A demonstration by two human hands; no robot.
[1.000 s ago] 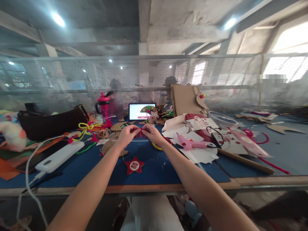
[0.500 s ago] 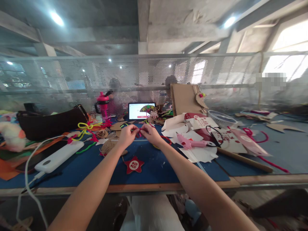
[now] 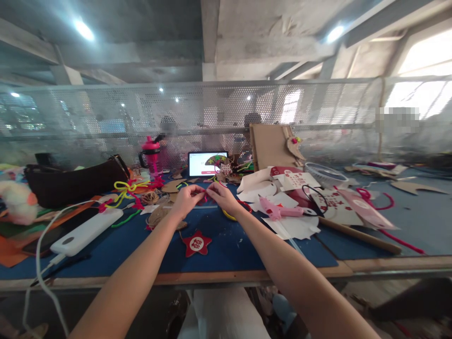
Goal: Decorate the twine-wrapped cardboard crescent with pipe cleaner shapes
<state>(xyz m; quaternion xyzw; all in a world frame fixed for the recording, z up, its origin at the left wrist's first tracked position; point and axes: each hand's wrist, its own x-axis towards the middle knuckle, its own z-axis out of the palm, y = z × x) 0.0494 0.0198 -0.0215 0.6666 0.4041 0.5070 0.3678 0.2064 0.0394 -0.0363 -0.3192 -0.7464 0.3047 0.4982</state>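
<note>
My left hand (image 3: 188,199) and my right hand (image 3: 222,197) meet fingertip to fingertip above the middle of the blue table mat (image 3: 226,254). Both are closed in a pinch around a small pink-red piece (image 3: 204,199), mostly hidden by the fingers. Below them on the mat lies a red star (image 3: 197,243) with a white round centre. Beside my left wrist is a brown twine-wrapped piece (image 3: 158,217). A yellow and red curved strip (image 3: 229,215) lies by my right wrist.
A pink glue gun (image 3: 280,208) rests on white paper scraps at the right, near a cardboard tube (image 3: 360,234). Behind stand a lit tablet (image 3: 199,165) and a pink bottle (image 3: 152,155). A white power bank (image 3: 86,231) with a cable lies left.
The fingertips of both hands have shifted slightly around the small piece, and a bit of it now shows below them. The camera view has moved very little.
</note>
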